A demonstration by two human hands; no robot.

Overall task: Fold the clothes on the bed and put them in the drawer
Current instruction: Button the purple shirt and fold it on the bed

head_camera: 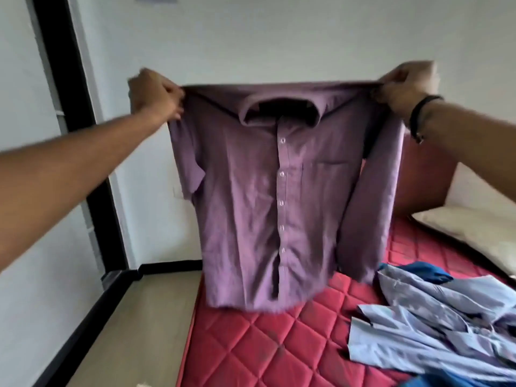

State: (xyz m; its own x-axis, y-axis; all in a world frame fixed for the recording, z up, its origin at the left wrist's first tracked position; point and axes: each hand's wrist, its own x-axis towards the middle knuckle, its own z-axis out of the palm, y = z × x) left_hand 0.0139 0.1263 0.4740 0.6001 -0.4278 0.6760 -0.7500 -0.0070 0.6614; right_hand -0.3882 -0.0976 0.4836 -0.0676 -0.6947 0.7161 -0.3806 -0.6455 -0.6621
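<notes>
Purple shirt: a buttoned, collared garment held up in the air between the hands, front panel toward the wearer of the camera, collar uppermost. Its long axis runs vertically, from the stretched shoulder line down to the hem, which hangs just above the near edge of the mattress and does not appear to rest on it.

Left hand: fingers curled, pinching the shirt at one shoulder seam. Right hand: fingers likewise closed on the opposite shoulder; a dark band sits on that wrist. Both hands are level and equally far out, so neither is nearer the garment. One sleeve hangs long below the right hand; the sleeve below the left hand shows shorter and may be bunched.

Judgement: the shirt is spread for inspection and not yet folded. The laying surface lies directly below and slightly beyond the hands, so lowering it flat is the likely requirement.

Below and to the right of the right hand, a pale blue shirt lies crumpled on the red quilted mattress, with darker blue cloth just beyond it. Farther right, a pillow lies against a reddish headboard. Below the left hand is wood-toned floor, then a white wall behind. No drawer is in view.
</notes>
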